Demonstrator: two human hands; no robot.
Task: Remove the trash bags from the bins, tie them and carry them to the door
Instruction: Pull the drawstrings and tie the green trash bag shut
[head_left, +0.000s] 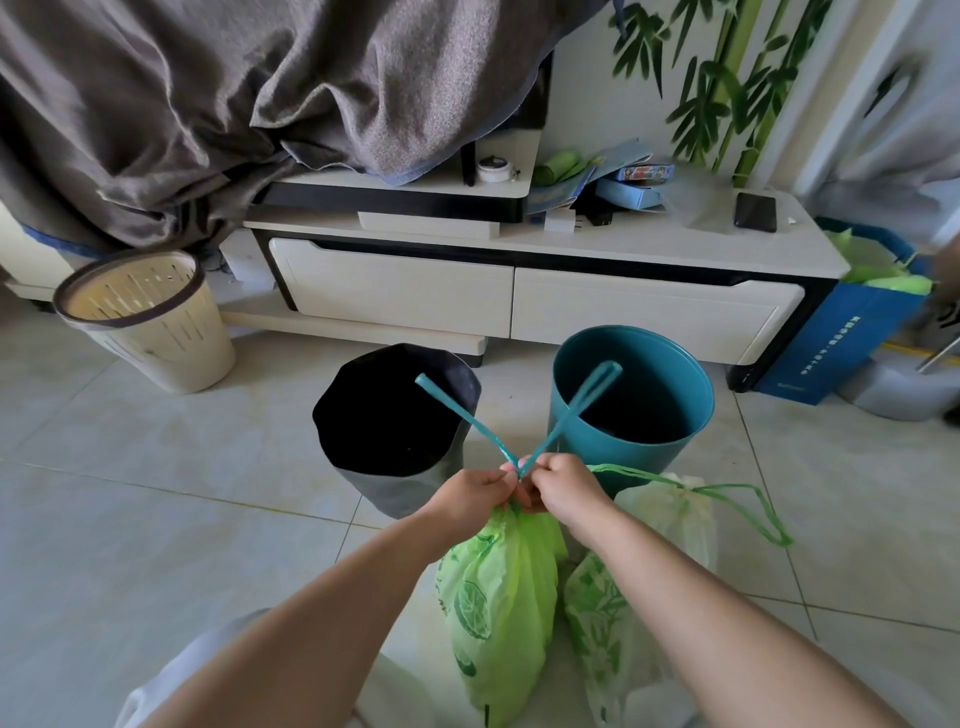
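A green printed trash bag (501, 613) stands on the floor in front of me. Its two teal drawstring loops (582, 410) cross and stick up and away. My left hand (470, 499) and my right hand (563, 491) meet at the bag's neck, each pinching the drawstring where the loops cross. To the right lies a second, paler bag (670, 514) with a green drawstring, drawn closed at the neck. Behind the hands stand a black bin (384, 488) and a teal bin (649, 441); neither shows a bag inside. A beige slotted bin (166, 343) leans at the left.
A low white TV cabinet (519, 291) runs across behind the bins, with a phone (756, 210) and boxes on top. Grey cloth (208, 104) hangs over its left part. A blue paper bag (852, 343) stands at the cabinet's right end. Tiled floor lies all around.
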